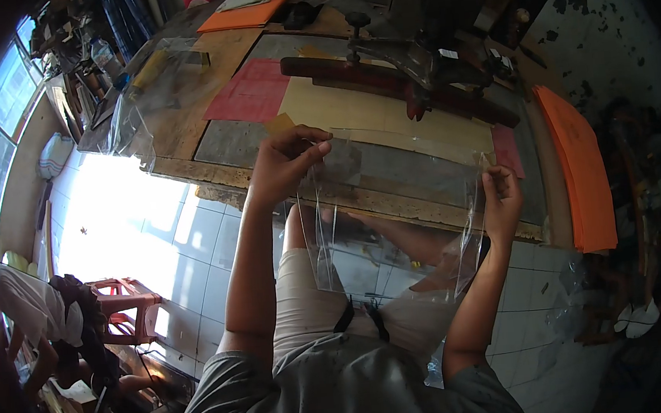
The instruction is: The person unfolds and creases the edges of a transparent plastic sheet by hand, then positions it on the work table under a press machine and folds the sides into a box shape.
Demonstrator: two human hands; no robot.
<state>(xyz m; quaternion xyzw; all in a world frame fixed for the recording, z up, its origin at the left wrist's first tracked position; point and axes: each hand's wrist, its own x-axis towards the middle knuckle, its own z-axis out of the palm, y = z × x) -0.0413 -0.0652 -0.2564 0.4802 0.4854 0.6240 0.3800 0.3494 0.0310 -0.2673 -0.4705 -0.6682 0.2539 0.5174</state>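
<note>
Between my two hands hangs a clear plastic bag, see-through, with creased sides. My left hand pinches its upper left corner between thumb and fingers. At the upper right corner my right hand has its fingers curled onto the plastic. The bag hangs in front of the table edge and above my lap. Beyond it on the table lies a pale yellow sheet, with a red sheet on its left. A dark red bar with a black metal bracket stands over the yellow sheet.
Clear plastic drapes over the table's left corner. Orange sheets lie at the right, and another orange stack at the back. On the floor at left stands a red plastic stool, beside another person in a white shirt.
</note>
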